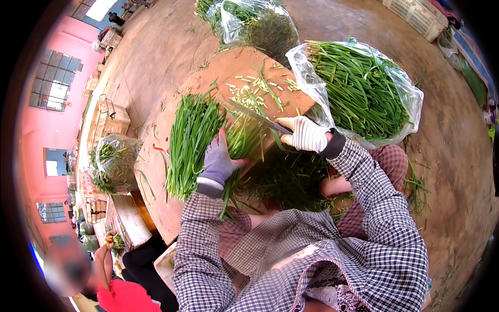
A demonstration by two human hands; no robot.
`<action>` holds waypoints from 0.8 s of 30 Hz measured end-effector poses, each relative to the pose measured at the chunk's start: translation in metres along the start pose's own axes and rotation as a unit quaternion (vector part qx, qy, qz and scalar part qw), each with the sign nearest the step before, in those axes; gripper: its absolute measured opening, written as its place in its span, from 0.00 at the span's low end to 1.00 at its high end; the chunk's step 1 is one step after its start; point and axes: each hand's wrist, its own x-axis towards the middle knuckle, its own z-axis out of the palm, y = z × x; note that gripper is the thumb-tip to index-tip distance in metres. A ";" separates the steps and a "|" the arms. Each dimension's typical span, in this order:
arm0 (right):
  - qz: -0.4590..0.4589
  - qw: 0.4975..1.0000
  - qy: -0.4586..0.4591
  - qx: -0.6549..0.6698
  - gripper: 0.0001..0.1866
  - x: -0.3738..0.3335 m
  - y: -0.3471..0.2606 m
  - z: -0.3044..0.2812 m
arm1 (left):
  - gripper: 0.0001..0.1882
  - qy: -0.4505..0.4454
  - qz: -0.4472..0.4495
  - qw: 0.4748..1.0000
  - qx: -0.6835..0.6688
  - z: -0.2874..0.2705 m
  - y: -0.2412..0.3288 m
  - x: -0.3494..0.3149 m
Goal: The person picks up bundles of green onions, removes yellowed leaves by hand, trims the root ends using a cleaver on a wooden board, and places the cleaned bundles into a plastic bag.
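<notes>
A thick bundle of garlic chives (193,143) lies on a round brown board (156,140). Against its right side my left hand (219,160), in a purple-grey glove, grips a smaller, blurred bunch of garlic chives (246,136), thumb across it and fingers along its left side. Leaf ends hang out below this hand toward my lap. My right hand (305,134), in a white striped glove, is closed round the handle of a knife (258,116). The blade points left and lies across the upper end of that bunch. Pale cut stem pieces (247,98) are scattered just beyond the blade.
At the right stands an open clear plastic bag (414,106) full of green stalks; another bag (230,26) of greens sits at the far side. Loose leaves (288,174) pile under the board's near edge. A person in red (127,296) sits at lower left, near a bagged bundle (115,156).
</notes>
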 end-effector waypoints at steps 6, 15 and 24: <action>-0.023 0.996 0.023 -0.082 0.15 -0.006 0.007 0.005 | 0.65 0.004 -0.008 1.000 0.013 0.013 0.001 0.004; -0.082 0.987 0.056 -0.123 0.15 -0.030 -0.027 0.018 | 0.64 -0.034 -0.025 0.999 -0.003 0.005 0.004 -0.001; -0.006 0.975 0.008 -0.221 0.15 -0.039 -0.025 0.049 | 0.59 -0.010 0.035 0.999 0.015 -0.033 0.018 0.008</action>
